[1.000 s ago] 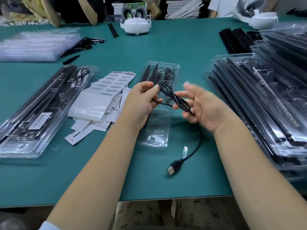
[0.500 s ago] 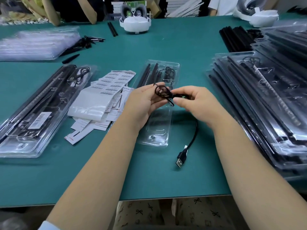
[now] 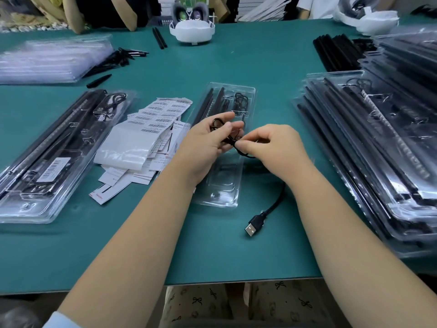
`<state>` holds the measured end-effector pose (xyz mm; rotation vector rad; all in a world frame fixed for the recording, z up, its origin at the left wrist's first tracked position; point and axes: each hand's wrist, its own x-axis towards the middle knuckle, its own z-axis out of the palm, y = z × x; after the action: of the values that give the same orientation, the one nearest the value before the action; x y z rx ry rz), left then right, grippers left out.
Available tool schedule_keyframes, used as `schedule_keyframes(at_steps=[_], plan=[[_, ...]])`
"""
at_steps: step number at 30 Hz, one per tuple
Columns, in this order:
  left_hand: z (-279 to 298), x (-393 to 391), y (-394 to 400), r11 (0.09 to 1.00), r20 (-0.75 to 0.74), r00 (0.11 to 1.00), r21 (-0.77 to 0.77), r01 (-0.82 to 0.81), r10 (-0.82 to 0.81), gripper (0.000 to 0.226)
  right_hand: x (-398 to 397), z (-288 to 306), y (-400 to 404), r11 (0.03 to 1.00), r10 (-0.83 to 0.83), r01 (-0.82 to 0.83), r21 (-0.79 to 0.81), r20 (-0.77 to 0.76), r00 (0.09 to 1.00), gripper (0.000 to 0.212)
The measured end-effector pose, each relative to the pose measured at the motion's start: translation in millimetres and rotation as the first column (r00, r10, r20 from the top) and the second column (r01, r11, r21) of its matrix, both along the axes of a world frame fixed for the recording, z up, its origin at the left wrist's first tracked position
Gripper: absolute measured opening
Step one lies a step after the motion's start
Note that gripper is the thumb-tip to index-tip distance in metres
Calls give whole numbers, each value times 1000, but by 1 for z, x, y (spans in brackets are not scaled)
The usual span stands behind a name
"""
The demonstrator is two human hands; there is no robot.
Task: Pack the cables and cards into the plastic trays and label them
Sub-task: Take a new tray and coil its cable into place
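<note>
At left of the frame lies a packed tray [image 3: 47, 157]; right of it, a pile of labels [image 3: 151, 129]; at centre, the left hand [image 3: 208, 143] grips a coiled cable [image 3: 218, 124] above an open tray [image 3: 222, 185]; the right hand [image 3: 272, 145] pinches the cable, its plug [image 3: 254, 224] resting on the table [image 3: 212, 256]; stacked trays [image 3: 378, 150] fill the right.

Illumination is bright, even and overhead. Shadows on the table [image 3: 236, 62] are soft and short, lying just beneath each forearm. White glare streaks the stacked plastic trays [image 3: 378, 147] at right and the clear tray pile [image 3: 52, 60] at far left. Wide-angle distortion bends straight edges near the frame borders; the corners are slightly soft
</note>
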<state>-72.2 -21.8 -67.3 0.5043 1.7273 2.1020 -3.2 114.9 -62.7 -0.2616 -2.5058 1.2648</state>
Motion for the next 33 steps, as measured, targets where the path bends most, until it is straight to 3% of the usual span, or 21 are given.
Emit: schedule_keyframes(at_steps=[3,7,9,12,18,21,23,26,28,30,31,33], plan=[[1,0,-1,1000,-3,1000,21,18,-17,18,0,2,2,997,43,-42,-67,25,999,4],[1,3,3,1000,-58,998,19,2,-1,11,-1,0,-2,997,50,-52,51,40,998,15],[0,5,4,999,-70,998,42,1,1,8,-2,-1,-1,999,28,-28,-30,13,1000,11],[-1,3,2,996,-63,997,77,55,-50,24,-1,0,0,980,16,-17,-197,-9,1000,14],[-2,3,4,996,-115,993,-84,31,-40,14,0,2,-1,944,-35,43,-328,31,999,13],[-2,3,6,997,-87,996,-71,1,-7,16,1,3,-1,978,-73,95,-187,121,990,27],[-2,0,7,999,-21,999,-35,-39,38,16,2,6,3,989,-42,79,-125,273,961,38],[0,-1,11,995,64,994,-26,-92,94,15,8,12,14,984,96,-8,-178,491,866,27],[1,-2,12,996,110,990,5,-85,84,16,11,16,20,970,116,8,-245,487,866,15],[1,-3,12,997,78,994,-23,-71,73,17,11,17,23,954,32,86,-288,380,924,14],[-1,-4,12,995,33,997,-66,-73,75,17,10,16,24,972,-34,103,-210,311,950,18],[-4,-3,12,977,-112,990,-186,-101,81,16,7,12,20,982,-135,109,152,178,975,22]])
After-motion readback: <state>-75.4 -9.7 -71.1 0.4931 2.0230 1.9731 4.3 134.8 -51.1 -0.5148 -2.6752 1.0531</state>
